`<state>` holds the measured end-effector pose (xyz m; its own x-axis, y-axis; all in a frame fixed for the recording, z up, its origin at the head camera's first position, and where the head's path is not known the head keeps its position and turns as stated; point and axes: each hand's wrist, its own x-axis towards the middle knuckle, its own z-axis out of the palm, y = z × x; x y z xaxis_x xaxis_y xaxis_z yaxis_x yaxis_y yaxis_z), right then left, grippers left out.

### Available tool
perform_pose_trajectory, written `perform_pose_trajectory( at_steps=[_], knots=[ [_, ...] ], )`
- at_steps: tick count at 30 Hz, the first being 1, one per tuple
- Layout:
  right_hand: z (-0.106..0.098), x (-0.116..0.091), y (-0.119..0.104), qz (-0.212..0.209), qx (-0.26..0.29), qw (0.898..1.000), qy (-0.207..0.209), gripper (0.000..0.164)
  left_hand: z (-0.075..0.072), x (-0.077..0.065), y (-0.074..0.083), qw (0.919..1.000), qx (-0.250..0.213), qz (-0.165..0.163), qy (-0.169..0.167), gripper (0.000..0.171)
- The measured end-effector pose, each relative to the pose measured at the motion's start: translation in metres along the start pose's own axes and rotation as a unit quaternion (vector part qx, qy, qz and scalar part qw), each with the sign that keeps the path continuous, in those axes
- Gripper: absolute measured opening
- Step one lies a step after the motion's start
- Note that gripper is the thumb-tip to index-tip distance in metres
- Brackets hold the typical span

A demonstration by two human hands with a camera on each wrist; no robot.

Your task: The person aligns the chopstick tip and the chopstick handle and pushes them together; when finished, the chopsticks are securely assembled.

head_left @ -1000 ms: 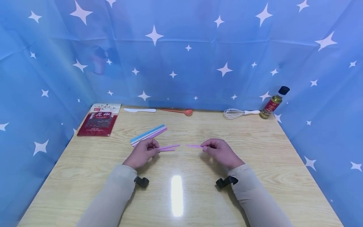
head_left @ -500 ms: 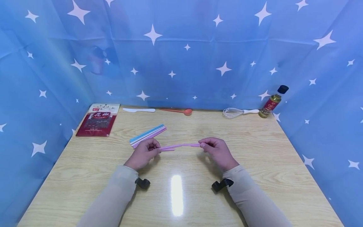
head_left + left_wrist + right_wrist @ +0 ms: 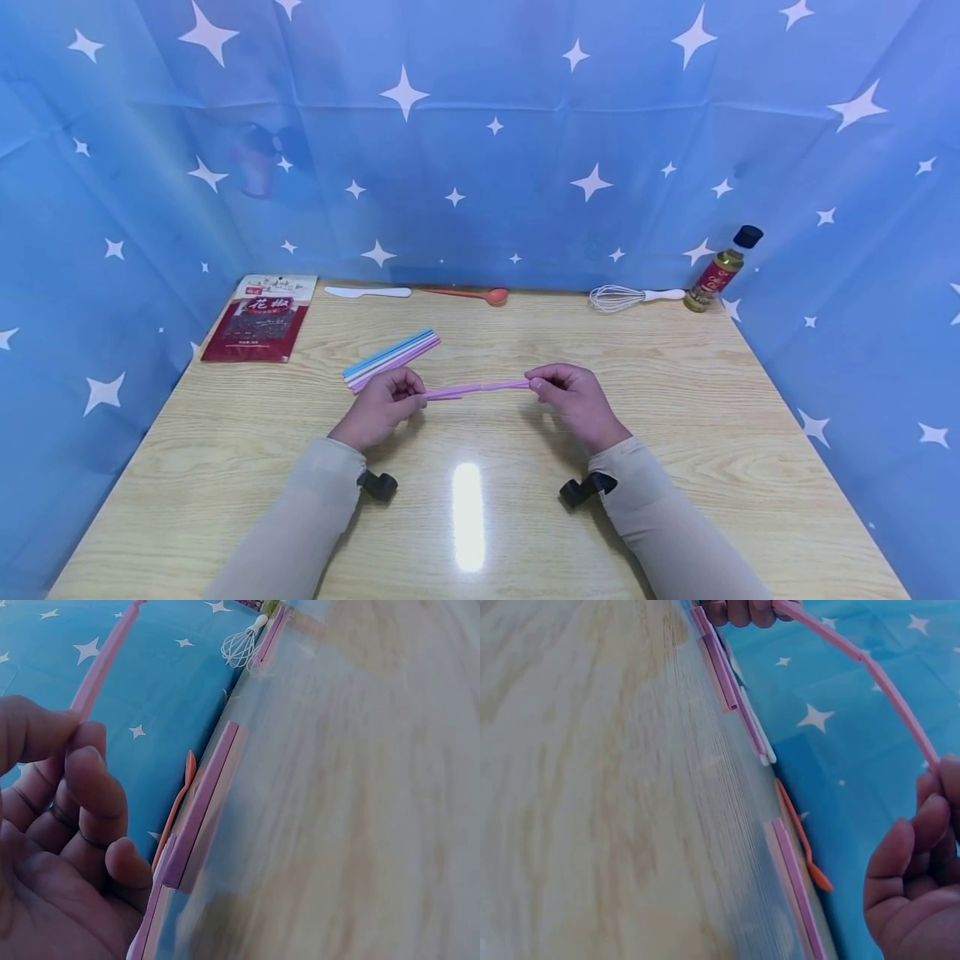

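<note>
My left hand (image 3: 380, 406) pinches one end of a thin pink straw (image 3: 453, 389). My right hand (image 3: 579, 404) pinches another pink straw (image 3: 504, 384). Their inner ends meet between the hands, above the table, and the line they form bends slightly at that joint in the right wrist view. Whether one end sits inside the other is too small to tell. On the table near my left hand lies a loose pink straw (image 3: 202, 810); one more loose pink straw (image 3: 799, 885) lies by my right hand. Behind the left hand rests a bundle of blue, white and pink straws (image 3: 393, 357).
Along the back edge of the wooden table (image 3: 420, 517) lie a red spice packet (image 3: 258, 321), a white knife (image 3: 367, 292), an orange spoon (image 3: 491, 296) and a whisk (image 3: 618, 298). An oil bottle (image 3: 712, 279) stands at the back right. A starry blue curtain (image 3: 480, 167) surrounds the table.
My right hand has moved slightly left, closing the gap, so the two held straws now meet end to end. The left hand has hardly moved.
</note>
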<state>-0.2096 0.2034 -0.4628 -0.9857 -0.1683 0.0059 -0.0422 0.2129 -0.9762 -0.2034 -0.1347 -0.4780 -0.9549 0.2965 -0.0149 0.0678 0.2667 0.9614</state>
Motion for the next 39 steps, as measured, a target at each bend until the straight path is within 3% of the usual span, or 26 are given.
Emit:
perform_pose_trajectory(
  at_steps=[19,34,39],
  knots=[
    [-0.0002,0.0007,0.003,-0.003,-0.005,1.0,-0.007,0.027,-0.0009,-0.0018,0.0015,0.9994,-0.002,0.001,-0.035,0.01],
    [0.0056,-0.0008,0.0007,0.009,-0.024,1.0,0.007,0.024,0.0015,-0.0008,0.0037,0.9998,0.007,-0.001,0.019,0.007],
    [0.007,-0.0014,0.0011,0.009,-0.046,0.999,0.008,0.021,0.0023,-0.0009,0.0038,0.9997,0.009,0.0,0.022,0.007]
  ],
)
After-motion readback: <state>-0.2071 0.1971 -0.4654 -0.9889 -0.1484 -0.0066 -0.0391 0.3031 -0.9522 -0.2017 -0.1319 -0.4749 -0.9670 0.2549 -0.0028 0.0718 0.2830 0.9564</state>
